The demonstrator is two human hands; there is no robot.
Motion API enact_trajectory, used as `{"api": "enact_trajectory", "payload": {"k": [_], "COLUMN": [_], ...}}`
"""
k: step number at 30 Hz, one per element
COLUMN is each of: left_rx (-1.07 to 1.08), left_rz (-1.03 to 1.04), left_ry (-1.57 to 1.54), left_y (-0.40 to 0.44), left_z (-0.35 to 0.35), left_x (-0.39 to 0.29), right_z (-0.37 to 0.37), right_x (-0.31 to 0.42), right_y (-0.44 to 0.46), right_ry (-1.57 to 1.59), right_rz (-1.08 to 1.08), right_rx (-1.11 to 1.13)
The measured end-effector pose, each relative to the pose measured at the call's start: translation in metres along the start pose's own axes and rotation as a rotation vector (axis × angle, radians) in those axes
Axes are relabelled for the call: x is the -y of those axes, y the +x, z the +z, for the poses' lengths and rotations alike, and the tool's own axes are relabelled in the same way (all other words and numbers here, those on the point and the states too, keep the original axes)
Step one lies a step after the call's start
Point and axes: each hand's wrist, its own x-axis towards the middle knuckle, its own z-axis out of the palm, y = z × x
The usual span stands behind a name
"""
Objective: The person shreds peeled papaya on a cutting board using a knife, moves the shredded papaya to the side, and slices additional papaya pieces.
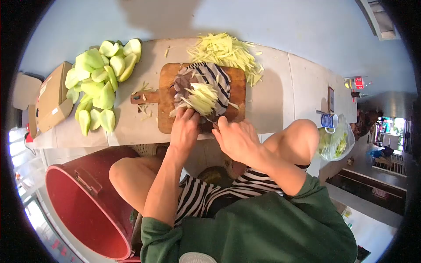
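Note:
A wooden cutting board lies before me with a striped cloth bunched on it. Pale green fruit strips, which look like green mango, are heaped on the cloth. My left hand is at the near edge of this heap, its fingers curled and closed; what they grip is hidden. Beside it, my right hand is closed around what looks like a knife, mostly covered by the fingers. Only a short dark piece of it shows, close to the strips.
Peeled green fruit pieces are piled at left beside a cardboard box. A large mound of strips lies behind the board. At right are a blue mug and a plastic bag. A red bin stands below left.

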Motion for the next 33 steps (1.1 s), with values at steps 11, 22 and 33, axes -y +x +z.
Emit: {"api": "enact_trajectory", "payload": {"k": [11,22,33], "left_rx": [-0.022,-0.034,-0.122], "left_rz": [0.028,0.011,0.043], "left_ry": [-0.014,-0.028,-0.057], "left_y": [-0.004,-0.008,0.002], "left_z": [0.007,0.001,0.002], "left_x": [0.007,0.006,0.008], "right_z": [0.023,0.001,0.015], "right_x": [-0.014,-0.004,-0.020], "right_y": [-0.002,-0.006,-0.004], "right_ry": [0.057,0.143,0.175], "right_rz": [0.004,0.019,-0.032], "right_rx": [-0.009,0.028,-0.036]}}
